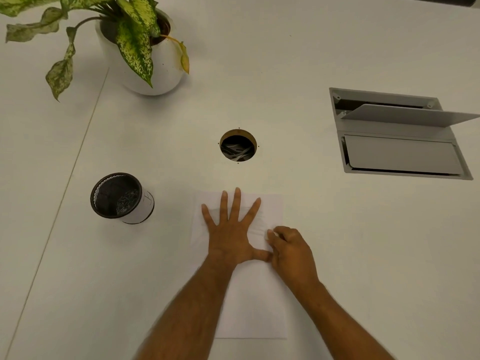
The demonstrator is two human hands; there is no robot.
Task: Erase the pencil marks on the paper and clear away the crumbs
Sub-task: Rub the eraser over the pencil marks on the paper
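Holding the paper (255,302) flat is the job of the left hand (230,237), which lies palm down on the upper half of the sheet with all fingers spread wide. The right hand (292,252) is curled just beside it, its grip pressed together at the fingertips, as if it pinches a small eraser; the eraser itself is hidden, so one cannot tell for sure. The sheet lies near the front edge of the counter (363,242), about at its middle. Faint grey pencil marks (259,224) show on the paper between the two hands.

To do this step well, the person should probably rub with short strokes directed away from the holding hand, so the thin sheet does not wrinkle or tear. The pressure should be moderate, and the left hand should stay close to the rubbed place. No crumbs can be made out at this size, and clearing them seems to come later.

The paper is white, thin and smooth, almost the same tone as the matte pale counter. Toward the left edge stands a round black mesh cup (119,198), wrapped partly in white paper. Farther back there are a round cable hole (238,145), a grey metal flap box (400,136), and a glossy white pot (155,66) with spotted green leaves.
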